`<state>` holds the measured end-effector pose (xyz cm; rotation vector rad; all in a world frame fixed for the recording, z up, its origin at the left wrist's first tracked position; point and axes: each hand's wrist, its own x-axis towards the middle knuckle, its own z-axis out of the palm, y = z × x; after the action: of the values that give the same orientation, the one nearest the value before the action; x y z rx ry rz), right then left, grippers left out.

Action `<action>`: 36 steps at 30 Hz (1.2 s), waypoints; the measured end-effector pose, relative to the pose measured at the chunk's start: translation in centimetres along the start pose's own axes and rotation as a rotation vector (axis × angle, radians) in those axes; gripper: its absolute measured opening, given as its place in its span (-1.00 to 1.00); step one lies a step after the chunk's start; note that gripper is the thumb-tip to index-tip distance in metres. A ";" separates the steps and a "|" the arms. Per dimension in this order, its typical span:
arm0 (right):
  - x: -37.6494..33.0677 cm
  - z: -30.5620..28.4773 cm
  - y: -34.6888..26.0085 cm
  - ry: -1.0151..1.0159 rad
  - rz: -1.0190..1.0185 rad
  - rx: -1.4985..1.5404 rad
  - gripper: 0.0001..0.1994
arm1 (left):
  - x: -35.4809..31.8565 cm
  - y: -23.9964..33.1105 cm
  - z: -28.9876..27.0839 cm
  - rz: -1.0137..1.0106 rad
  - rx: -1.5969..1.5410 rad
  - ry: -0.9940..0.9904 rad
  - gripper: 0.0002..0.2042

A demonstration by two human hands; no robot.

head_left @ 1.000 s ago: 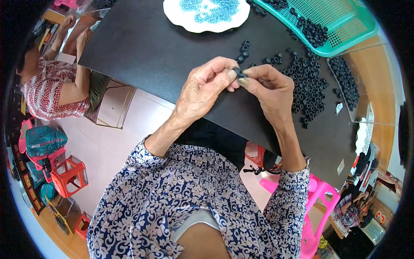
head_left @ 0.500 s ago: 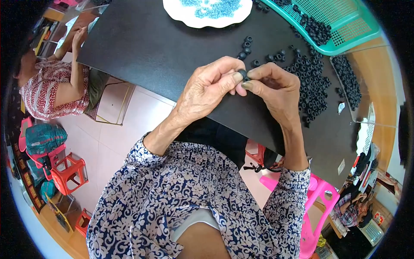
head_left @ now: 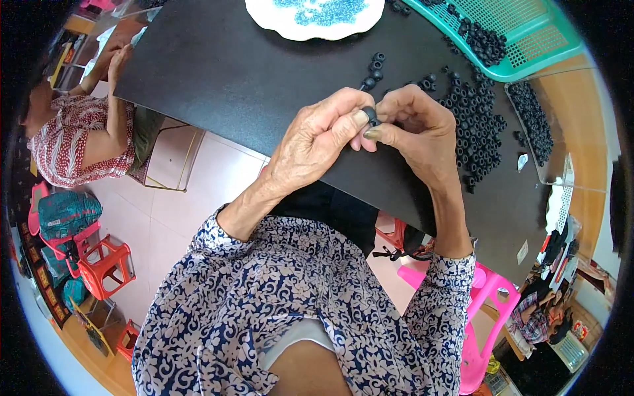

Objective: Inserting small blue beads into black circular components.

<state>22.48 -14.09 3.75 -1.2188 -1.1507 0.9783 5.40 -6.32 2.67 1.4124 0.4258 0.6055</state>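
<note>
Between the thumb and fingers of my left hand (head_left: 321,134) is a small black ring-shaped part (head_left: 370,115), pinched near the table's front edge. My right hand (head_left: 422,135) presses thumb and forefinger against the same part from the other side; anything smaller between those fingertips is hidden. Just beyond my fingers a short row of black parts (head_left: 376,69) stands on the dark table. A large heap of loose black ring parts (head_left: 472,125) spreads to the right of my right hand.
A white scalloped plate (head_left: 264,23) with small blue pieces lies at the far side. A green basket (head_left: 528,72) and a clear tray (head_left: 538,175), both holding black parts, stand at the right. A seated person (head_left: 86,142) is at the left; a pink chair (head_left: 485,330) stands beside me.
Both hands stay together at nearly the same spot. The right fingers have shifted slightly left, closer in around the black part. The view has moved slightly.
</note>
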 end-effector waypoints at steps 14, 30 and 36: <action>0.2 0.1 0.1 -0.012 -0.062 -0.063 -0.82 | 0.1 -0.4 0.1 -0.001 -0.014 0.016 -0.78; -0.2 1.1 -0.3 0.088 0.001 -0.072 -0.84 | -0.2 -0.7 0.2 0.065 0.008 0.086 -0.81; -0.1 1.4 -1.5 0.059 0.042 -0.135 -0.82 | -0.4 -0.5 -0.1 0.021 -0.017 0.043 -0.81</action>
<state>21.04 -14.13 5.22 -1.3758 -1.1631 0.9016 5.07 -6.52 2.10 1.3909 0.4392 0.6561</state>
